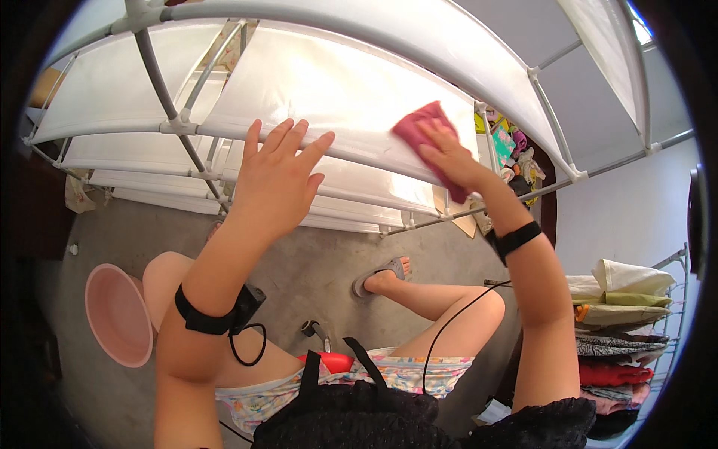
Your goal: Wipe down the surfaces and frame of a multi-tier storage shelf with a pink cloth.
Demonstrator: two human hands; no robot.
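A fabric-covered shelf [348, 73] of a tube-framed rack lies before me, white and glossy with reflected light. Near its right end, my right hand [451, 154] rests over a dark pink cloth [418, 126], which spreads over the shelf and hangs past its front edge. My left hand [280, 179] has its fingers spread and holds nothing. Its fingertips are at the front tube [370, 160] of that shelf; whether they touch it is unclear. Lower white shelves [353, 185] show beneath.
A pink plastic basin [119, 314] stands on the concrete floor [303, 258] at left. Folded clothes [622, 342] fill a wire rack at right. Coloured bags and cloths [513, 146] lie beyond the rack's right end. A red seat [336, 363] shows under me; grey upright tubes [154, 73] cross at upper left.
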